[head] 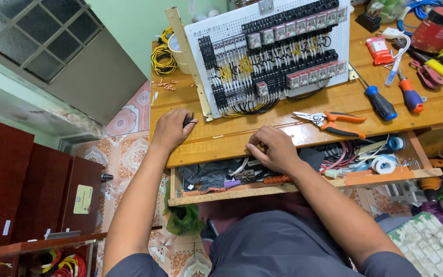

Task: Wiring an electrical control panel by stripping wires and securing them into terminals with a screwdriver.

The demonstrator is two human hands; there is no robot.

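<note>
My left hand (172,128) rests on the wooden table (242,134) and is closed on a small bundle of black wires (188,119). My right hand (273,149) sits at the table's front edge above the open drawer (303,182), fingers curled on something small that I cannot make out. A white control panel (275,51) with relays, terminal blocks and yellow and black wiring stands tilted on the table just beyond both hands. Orange-handled wire strippers (331,122) lie to the right of my right hand.
Two blue-and-red screwdrivers (396,97), a red can (437,28), pliers and small parts lie at the table's right end. A yellow wire coil (163,57) sits at the back left. The drawer holds tape rolls (384,164), cables and tools. Tiled floor and dark cabinets are at left.
</note>
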